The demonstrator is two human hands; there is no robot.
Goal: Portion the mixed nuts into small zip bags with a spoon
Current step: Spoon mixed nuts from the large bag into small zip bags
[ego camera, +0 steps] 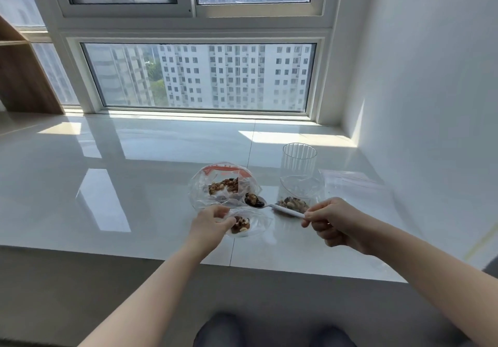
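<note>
A large clear zip bag [225,182] with a red strip lies open on the white sill, a heap of mixed nuts [223,185] inside. My right hand [332,221] grips the white handle of a spoon [280,208]; its bowl, loaded with nuts, hovers beside the large bag's right edge. My left hand [211,221] pinches the mouth of a small zip bag [248,224] that holds a few nuts. A second small bag with nuts [293,201] lies behind the spoon handle.
A clear ribbed plastic cup [299,159] stands behind the bags. Empty zip bags [350,183] lie flat at the right, near the white wall. The glossy sill's front edge [188,260] runs just below my hands. Windows rise behind.
</note>
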